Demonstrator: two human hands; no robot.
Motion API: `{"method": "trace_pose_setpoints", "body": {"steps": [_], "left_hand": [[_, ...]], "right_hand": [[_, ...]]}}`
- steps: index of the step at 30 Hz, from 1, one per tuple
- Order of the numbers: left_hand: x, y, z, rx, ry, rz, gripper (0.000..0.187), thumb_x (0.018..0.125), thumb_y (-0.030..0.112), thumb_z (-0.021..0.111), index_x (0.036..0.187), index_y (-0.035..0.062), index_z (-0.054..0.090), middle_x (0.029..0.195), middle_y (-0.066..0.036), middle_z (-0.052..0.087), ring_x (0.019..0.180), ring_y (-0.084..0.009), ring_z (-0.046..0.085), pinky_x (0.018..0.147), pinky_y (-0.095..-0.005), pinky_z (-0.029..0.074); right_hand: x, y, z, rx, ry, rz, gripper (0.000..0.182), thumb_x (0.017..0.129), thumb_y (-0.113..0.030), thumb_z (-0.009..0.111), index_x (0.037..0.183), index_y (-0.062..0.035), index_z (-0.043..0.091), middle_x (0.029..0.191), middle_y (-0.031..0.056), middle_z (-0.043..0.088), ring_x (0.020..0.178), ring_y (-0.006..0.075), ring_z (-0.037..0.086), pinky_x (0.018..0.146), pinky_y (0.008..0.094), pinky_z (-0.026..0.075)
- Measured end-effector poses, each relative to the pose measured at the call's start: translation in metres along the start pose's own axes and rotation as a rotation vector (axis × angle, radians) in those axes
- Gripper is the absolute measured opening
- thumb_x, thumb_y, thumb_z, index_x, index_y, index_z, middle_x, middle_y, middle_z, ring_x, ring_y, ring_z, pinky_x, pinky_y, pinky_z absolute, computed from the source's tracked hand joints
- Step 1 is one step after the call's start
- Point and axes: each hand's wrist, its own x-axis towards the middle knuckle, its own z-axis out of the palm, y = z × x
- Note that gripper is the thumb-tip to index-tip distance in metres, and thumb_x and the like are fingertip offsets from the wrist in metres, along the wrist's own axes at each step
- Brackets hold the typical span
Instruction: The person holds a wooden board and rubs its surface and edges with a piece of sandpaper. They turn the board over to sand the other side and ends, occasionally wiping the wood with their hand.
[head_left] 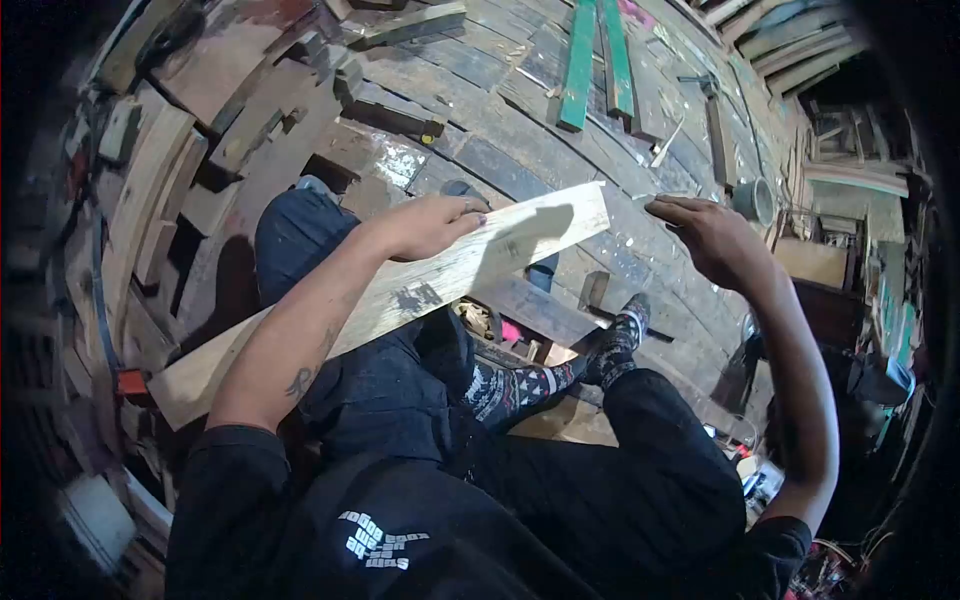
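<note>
Left hand [425, 225] presses flat, fingers spread, on a long pale plank [400, 295] resting across the seated person's knee, apparently to steady it.

Right hand [705, 235] hovers open just past the plank's far end, touching nothing; below lie the plank floor [480, 160], green boards [580, 65] and a small pot [752, 200].

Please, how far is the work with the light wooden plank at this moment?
Done: nothing on the plank shows a finished cut or mark. In hand: it lies across the lap, the left hand pressing flat on top, the right hand open beside its far end, not touching. Left: cannot tell; no tool is in either hand.
</note>
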Motion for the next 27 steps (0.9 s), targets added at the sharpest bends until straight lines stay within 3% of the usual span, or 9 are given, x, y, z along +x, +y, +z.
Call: {"method": "trace_pose_setpoints", "body": {"steps": [3,5,9,13,16,19,20,23,27], "left_hand": [[0.0,0.003,-0.003,-0.027,-0.066,-0.058,0.048,0.11,0.037,0.048,0.144,0.0034,0.057,0.133,-0.023,0.067,0.123,-0.0338,0.065,0.105,-0.0398,0.048],[-0.006,-0.001,0.002,-0.035,0.09,-0.024,0.046,0.111,0.034,0.045,0.142,0.0026,0.058,0.132,-0.022,0.068,0.121,-0.0346,0.066,0.104,-0.0415,0.049],[-0.007,0.014,-0.009,-0.062,0.003,-0.102,0.047,0.11,0.034,0.05,0.147,0.0048,0.057,0.137,-0.021,0.067,0.126,-0.0308,0.064,0.107,-0.0383,0.046],[-0.005,0.012,-0.007,-0.034,-0.026,-0.093,0.047,0.109,0.034,0.054,0.148,0.008,0.057,0.132,-0.021,0.069,0.12,-0.0304,0.067,0.104,-0.0398,0.049],[-0.007,0.012,-0.008,0.013,-0.064,-0.088,0.06,0.101,0.041,0.065,0.151,0.0101,0.053,0.131,-0.022,0.07,0.119,-0.0321,0.068,0.104,-0.0402,0.049],[-0.011,0.021,-0.009,0.081,-0.135,-0.2,0.077,0.092,0.047,0.075,0.154,0.0095,0.049,0.131,-0.024,0.069,0.121,-0.0333,0.067,0.104,-0.0405,0.049],[-0.01,0.017,-0.007,0.039,-0.124,-0.161,0.078,0.092,0.047,0.075,0.154,0.008,0.049,0.13,-0.024,0.069,0.12,-0.0336,0.067,0.104,-0.0406,0.05],[-0.009,0.018,-0.008,0.0,-0.136,-0.136,0.08,0.091,0.048,0.075,0.153,0.0036,0.049,0.13,-0.027,0.069,0.12,-0.0347,0.068,0.105,-0.0406,0.05],[-0.014,0.024,-0.006,0.015,-0.093,-0.147,0.076,0.089,0.05,0.075,0.144,0.0006,0.057,0.126,-0.025,0.071,0.117,-0.0354,0.069,0.102,-0.041,0.051]], "right_hand": [[-0.004,0.009,0.03,0.147,0.069,0.013,0.041,0.1,-0.007,0.057,0.141,-0.0113,0.062,0.142,0.0153,0.064,0.124,0.0373,0.063,0.103,0.0436,0.053],[0.01,0.013,0.06,0.235,0.153,0.028,0.042,0.1,-0.008,0.058,0.142,-0.0116,0.06,0.142,0.0161,0.063,0.127,0.0385,0.061,0.106,0.0447,0.05],[0.041,0.0,0.12,0.207,0.336,-0.123,0.05,0.093,-0.004,0.059,0.143,-0.011,0.06,0.142,0.016,0.062,0.126,0.0371,0.062,0.108,0.0458,0.049],[0.051,-0.069,0.142,0.305,0.461,-0.182,0.058,0.085,-0.006,0.064,0.143,-0.0064,0.057,0.148,0.0197,0.055,0.134,0.0375,0.056,0.113,0.045,0.045],[0.06,-0.082,0.138,0.221,0.457,-0.463,0.065,0.085,-0.007,0.064,0.149,-0.011,0.052,0.152,0.0175,0.052,0.139,0.0346,0.052,0.118,0.0447,0.042],[0.079,-0.047,0.145,0.139,0.472,-0.517,0.068,0.085,-0.007,0.064,0.152,-0.0159,0.051,0.156,0.014,0.051,0.141,0.0338,0.051,0.119,0.0445,0.042],[0.083,-0.034,0.144,0.091,0.499,-0.423,0.069,0.085,-0.008,0.066,0.151,-0.0193,0.052,0.157,0.0117,0.05,0.142,0.032,0.051,0.119,0.0441,0.042],[0.09,-0.01,0.138,0.328,0.382,0.021,0.067,0.082,-0.008,0.069,0.147,-0.0122,0.055,0.151,0.0162,0.055,0.136,0.0359,0.055,0.115,0.0437,0.046],[0.1,-0.047,0.129,0.304,0.443,-0.214,0.062,0.083,-0.008,0.067,0.143,-0.0004,0.056,0.147,0.0205,0.057,0.134,0.0379,0.056,0.115,0.0437,0.045]]}}
